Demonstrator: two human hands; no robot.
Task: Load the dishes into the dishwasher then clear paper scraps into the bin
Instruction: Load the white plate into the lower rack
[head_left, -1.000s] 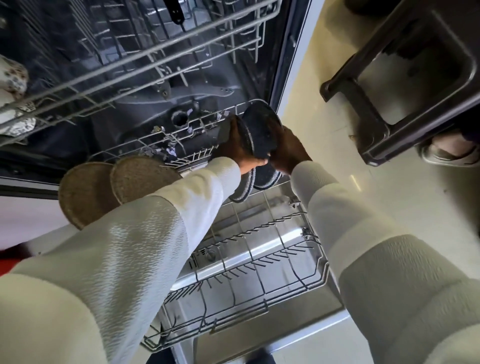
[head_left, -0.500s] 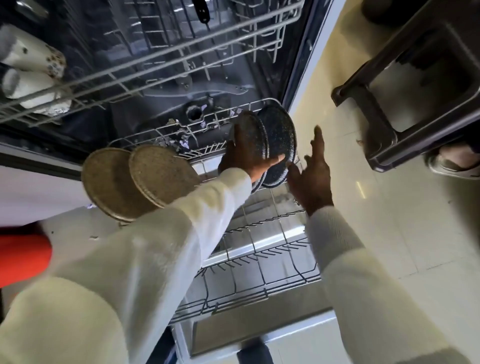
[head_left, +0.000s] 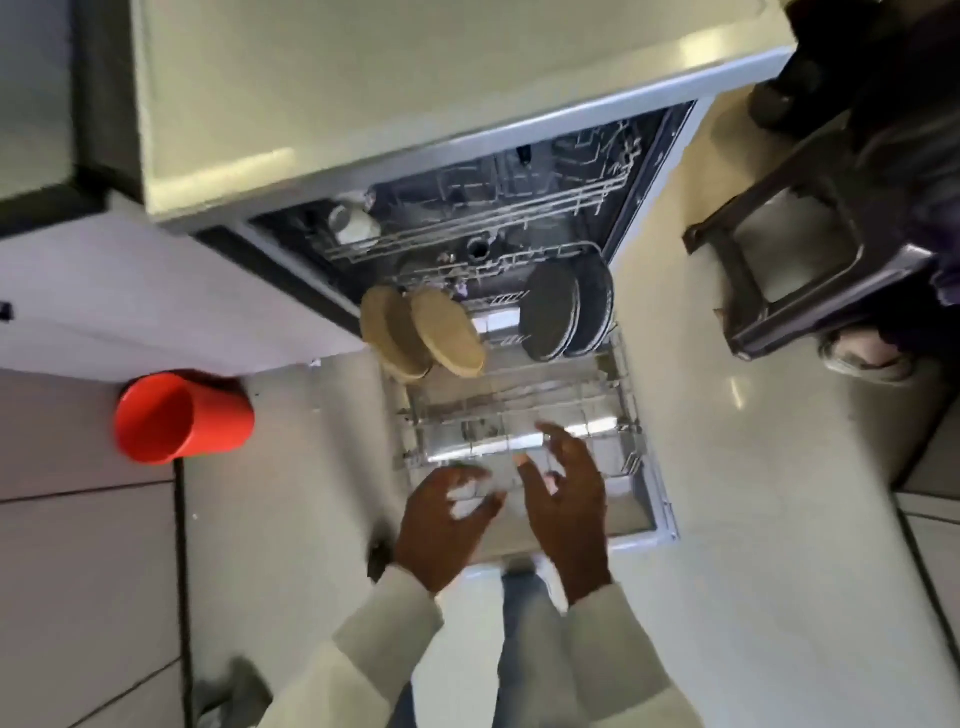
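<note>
Pale glossy floor is seen around an open white dishwasher; nearest, the left hand and right hand are held side by side above the near end of the pulled-out grey wire lower rack, fingers spread and loosely bent, nothing gripped; a red plastic container is seen well to the left; farther along the rack, two round tan plates are stood on edge at the left and two round dark grey plates at the right; beyond, a white mug is held in the upper wire rack.
</note>
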